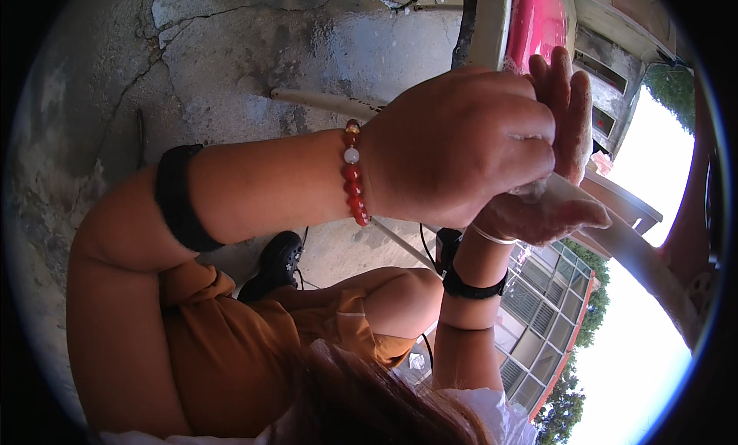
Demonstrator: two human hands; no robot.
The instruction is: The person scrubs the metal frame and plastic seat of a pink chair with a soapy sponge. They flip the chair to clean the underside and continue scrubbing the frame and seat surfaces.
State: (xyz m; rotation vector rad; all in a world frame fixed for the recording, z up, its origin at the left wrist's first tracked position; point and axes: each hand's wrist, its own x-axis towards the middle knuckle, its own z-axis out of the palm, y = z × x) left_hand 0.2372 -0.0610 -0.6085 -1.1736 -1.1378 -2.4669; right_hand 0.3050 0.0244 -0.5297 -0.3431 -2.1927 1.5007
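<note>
My left hand (461,145) is curled into a fist, its back towards me, and presses against my right hand. A bracelet of red beads (354,194) circles the left wrist. What lies inside the fist is hidden. My right hand (568,110) is held with its palm towards me, fingers extended and thumb apart. Wet foam coats its fingers and thumb. A pale, foamy patch (533,188) shows between the fist and the right palm; I cannot tell what it is. Just beyond the hands, a glossy pink basin (536,24) sits by a pale table edge (490,29).
Thin metal legs (323,100) stand on cracked, partly wet concrete (242,58). Below my forearms are my bent knee (403,301) and a black clog (282,257). A dark object with a cable (447,246) stands near the right forearm. A windowed building (542,318) rises behind.
</note>
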